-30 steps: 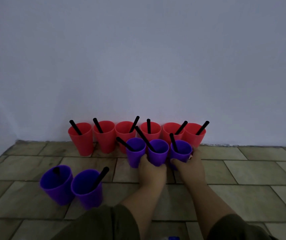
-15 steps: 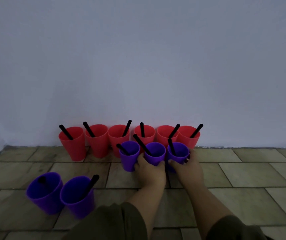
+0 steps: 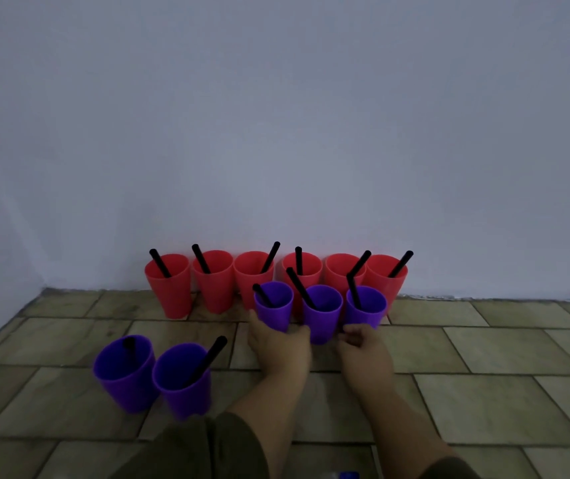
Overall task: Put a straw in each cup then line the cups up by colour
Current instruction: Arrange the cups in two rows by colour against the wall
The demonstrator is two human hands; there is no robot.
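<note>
At purple cups — curled fingers

Left grip holds a purple plastic cup before six red plastic cups at the far edge of the tiled floor.

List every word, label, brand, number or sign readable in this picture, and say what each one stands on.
No text can be read here.
The red cups, purple cups and black straws show no print or label.
The wall and floor tiles bear no sign.
A blue thing at the bottom edge is cut off and blurred; any writing on it cannot be read.
</note>
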